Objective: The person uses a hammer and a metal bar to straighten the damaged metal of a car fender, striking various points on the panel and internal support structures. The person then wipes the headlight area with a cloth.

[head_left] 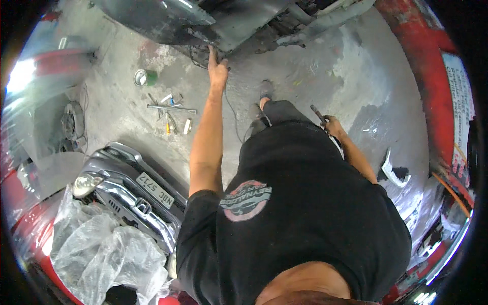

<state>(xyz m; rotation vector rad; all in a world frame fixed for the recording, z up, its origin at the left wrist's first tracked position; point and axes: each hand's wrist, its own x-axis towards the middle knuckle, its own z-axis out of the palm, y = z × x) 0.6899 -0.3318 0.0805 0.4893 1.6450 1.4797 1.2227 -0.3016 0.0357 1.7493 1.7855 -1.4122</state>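
My left hand (217,71) reaches up to the lower edge of a dark, scuffed car body panel (239,23), index finger stretched against it, the other fingers bent and partly hidden. A thin dark cable (234,114) hangs down beside that wrist. At my right side, beyond my black shirt, my right hand (333,126) is closed round a dark elongated tool (317,113); its far end points toward the car. Left of my forearm, several hand tools (171,110) lie on the concrete, near a green-and-white can (145,77).
A removed bumper (127,183) with a headlamp and crumpled plastic sheeting (107,254) lie lower left. A red vehicle (406,40) borders the right, with an orange hose (452,193) and a white bracket (394,173). Plastic-covered red bodywork (61,58) stands at left.
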